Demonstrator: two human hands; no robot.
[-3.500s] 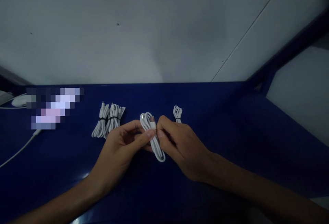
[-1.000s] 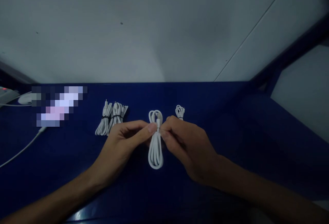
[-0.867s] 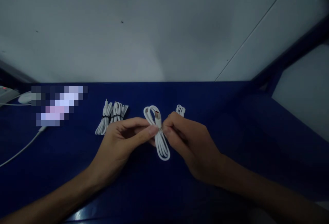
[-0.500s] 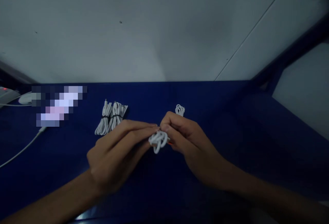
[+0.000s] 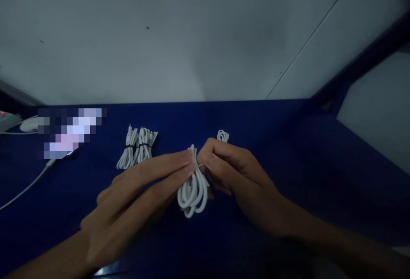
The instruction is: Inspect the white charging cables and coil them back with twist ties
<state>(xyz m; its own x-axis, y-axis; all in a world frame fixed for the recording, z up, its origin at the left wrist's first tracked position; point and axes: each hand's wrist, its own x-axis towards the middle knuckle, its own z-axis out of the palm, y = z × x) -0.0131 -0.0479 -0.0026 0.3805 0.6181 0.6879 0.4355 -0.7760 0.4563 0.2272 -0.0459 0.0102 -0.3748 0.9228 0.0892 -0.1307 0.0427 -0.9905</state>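
As fingertips close in from both sides, a white cable coil (image 5: 192, 196) hangs between two hands

While the left hand (image 5: 128, 200) stretches its fingers nearly straight and lays two fingertips on the coil's gathered waist, its thumb is hidden; the right hand (image 5: 229, 164) is curled narrow, thumb pressed to index finger on a thin pale strand (image 5: 201, 165) at the coil's 3 o'clock side. The coil is over the blue tabletop (image 5: 179, 119), near the picture's 6 o'clock; its long axis runs roughly from 12 to 6, with a narrow end at 12 and fat rounded loops fanning towards 6; the cord looks smooth and thick. From the coil, two white cable bundles (image 5: 136, 146), cinched by dark bands, lie towards 10 o'clock, side by side; a smaller white bundle (image 5: 223, 135) lies towards 1, partly behind the right hand; the tabletop looks glossy.
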